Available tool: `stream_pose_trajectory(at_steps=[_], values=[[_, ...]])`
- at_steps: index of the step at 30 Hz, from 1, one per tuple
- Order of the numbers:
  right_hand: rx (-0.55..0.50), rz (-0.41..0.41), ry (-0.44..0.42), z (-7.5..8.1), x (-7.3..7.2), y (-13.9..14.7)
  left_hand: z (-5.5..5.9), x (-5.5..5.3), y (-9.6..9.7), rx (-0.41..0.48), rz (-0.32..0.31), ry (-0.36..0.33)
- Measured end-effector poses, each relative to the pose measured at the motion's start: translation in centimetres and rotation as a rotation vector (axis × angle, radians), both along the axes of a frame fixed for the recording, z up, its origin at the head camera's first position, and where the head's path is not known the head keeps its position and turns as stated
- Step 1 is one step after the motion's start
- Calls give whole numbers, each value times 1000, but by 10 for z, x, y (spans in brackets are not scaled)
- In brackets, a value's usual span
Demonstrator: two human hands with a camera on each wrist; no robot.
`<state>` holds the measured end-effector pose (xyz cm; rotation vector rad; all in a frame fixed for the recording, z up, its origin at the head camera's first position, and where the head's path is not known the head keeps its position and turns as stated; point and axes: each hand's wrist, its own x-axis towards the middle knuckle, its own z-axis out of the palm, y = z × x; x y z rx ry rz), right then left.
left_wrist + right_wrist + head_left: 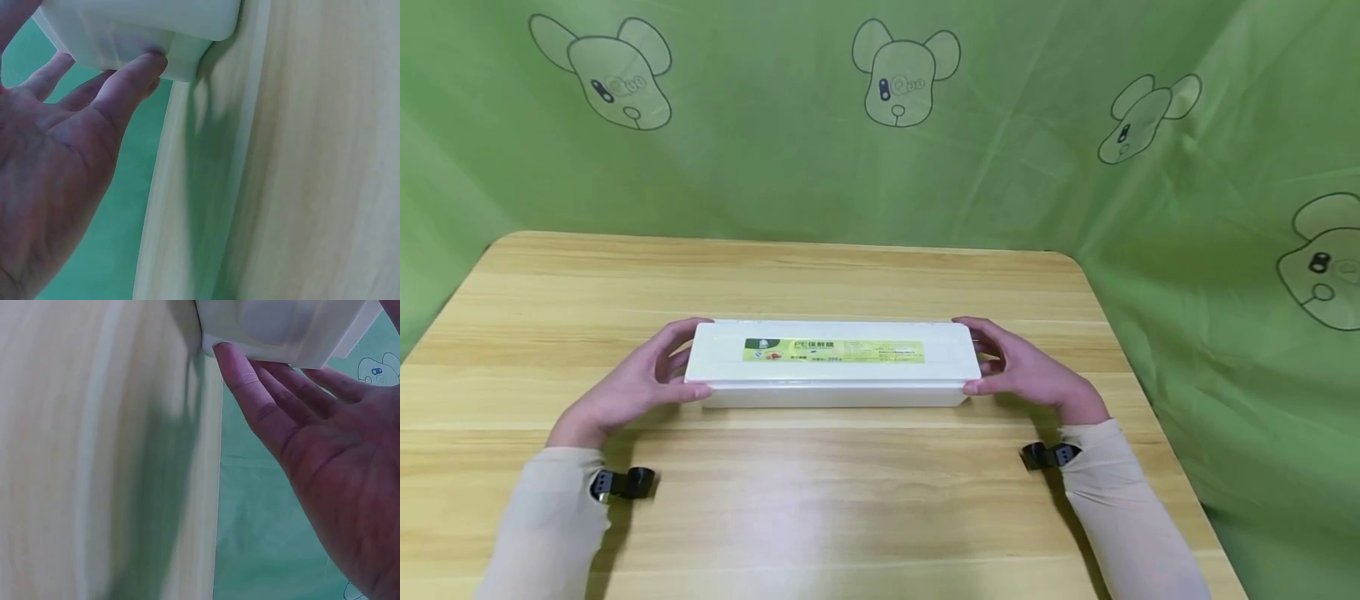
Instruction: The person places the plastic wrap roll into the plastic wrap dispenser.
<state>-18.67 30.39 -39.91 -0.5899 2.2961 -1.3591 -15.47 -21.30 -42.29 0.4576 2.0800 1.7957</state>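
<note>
A long white plastic cling film box (835,394) lies crosswise near the middle of the table, with a yellow-green label (833,350) on its lid. My left hand (632,379) grips its left end, thumb at the front lower corner and a finger at the back corner. At the other end, my right hand (1037,367) holds it the same way. In the left wrist view, fingertips of the left hand (56,150) touch the end wall of the box (137,28). The right wrist view has the right hand's fingers (262,406) against the opposite end of the box (269,328).
The wood-grain table (850,500) has rounded far corners. Behind it and along the right hangs a green curtain (775,167) with printed bear-like heads. Each wrist wears a small black camera, one on the left (638,482) and one on the right (1036,455).
</note>
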Motion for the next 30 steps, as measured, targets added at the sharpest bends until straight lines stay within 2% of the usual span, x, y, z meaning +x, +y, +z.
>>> stream_pose_trajectory(at_steps=[8,15,19,30], values=[[7,22,-3,1,-1,0,2,0,0,-15,-5,16],[62,17,0,7,1,-2,0,0,-2,-45,3,6],[50,18,-2,8,2,-2,0,-1,-2,-50,2,4],[10,39,52,-3,4,2,-3,-3,-3,-53,-16,10]])
